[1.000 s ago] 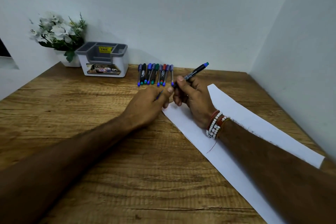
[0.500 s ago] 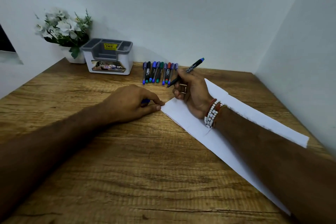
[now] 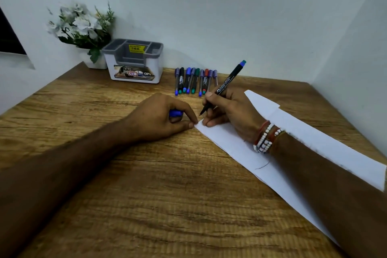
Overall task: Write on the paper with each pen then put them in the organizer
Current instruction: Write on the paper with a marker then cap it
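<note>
My right hand grips an uncapped black pen with a blue end, its tip just above the near-left corner of the white paper. My left hand rests on the table beside that corner, curled around the pen's blue cap, with its fingertips touching the paper's edge. A row of several capped pens lies behind the hands. The grey and white organizer stands at the back, and I see no pens in it.
A white pot of white flowers stands left of the organizer in the corner. Walls close off the wooden table at the back and on the right. A faint pen stroke marks the paper near my right wrist.
My hands pulled apart, the cap coming off into my left hand. My left hand settled on the table at the paper's corner. My right hand turned the pen tip down toward the paper.
</note>
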